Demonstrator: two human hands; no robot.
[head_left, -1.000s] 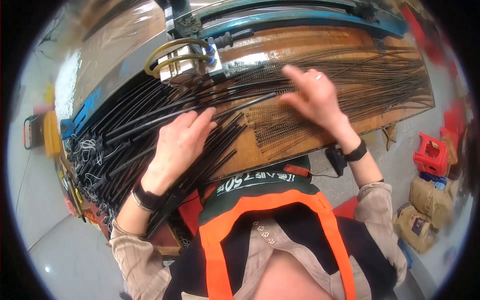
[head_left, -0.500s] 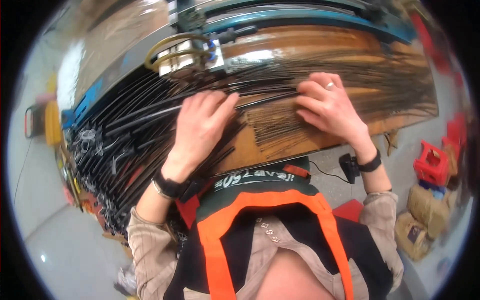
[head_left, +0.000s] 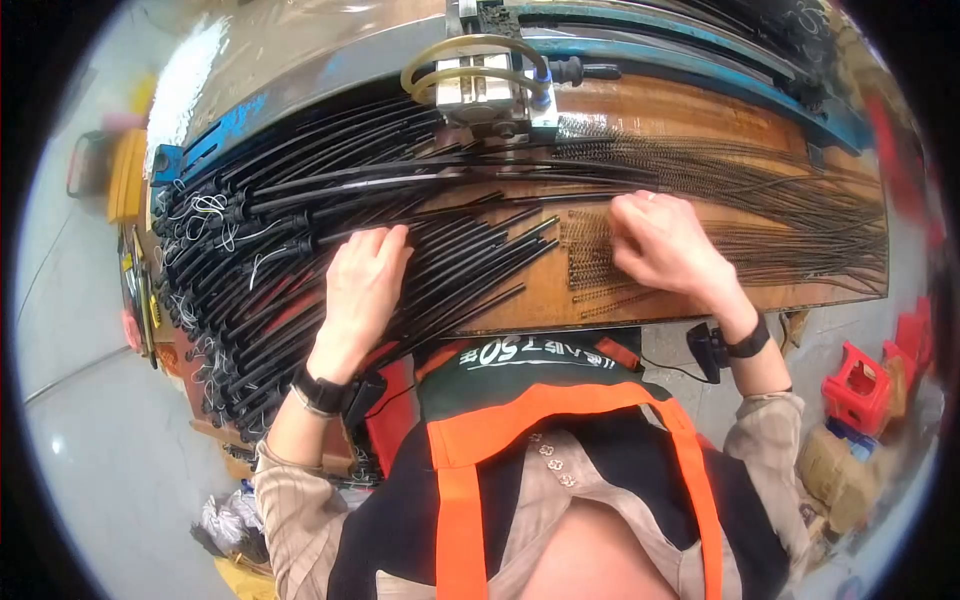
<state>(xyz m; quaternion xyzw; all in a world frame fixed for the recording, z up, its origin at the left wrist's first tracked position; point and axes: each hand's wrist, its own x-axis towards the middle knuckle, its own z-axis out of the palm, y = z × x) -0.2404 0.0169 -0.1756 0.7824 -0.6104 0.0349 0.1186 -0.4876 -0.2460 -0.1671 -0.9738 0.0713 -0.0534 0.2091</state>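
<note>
The left hand lies palm-down and flat on a broad heap of black tubes that covers the left half of the wooden worktable; its fingers are spread over the tubes and press on them without closing around any one. The right hand rests further right on the bare brown board, fingers curled down onto a patch of thin spiral wire brushes — whether it pinches one between the fingertips cannot be told, since the knuckles hide the tips.

The tubes run with their long axis from lower left to upper right, their white-tied ends fanning out past the table's left edge and their free tips pointing toward the middle of the board, ending just between the two hands. Beyond the right hand a sheaf of thin wire stems stretches nearly level toward the right rim. A metal block with yellowish hoses sits at the far edge, above the gap between the hands.

Against the view of half a second ago, the left hand has slid down and left along the heap, away from the tube tips, while the right hand has dropped slightly nearer the front edge — both wrists with their black bands now sit lower
</note>
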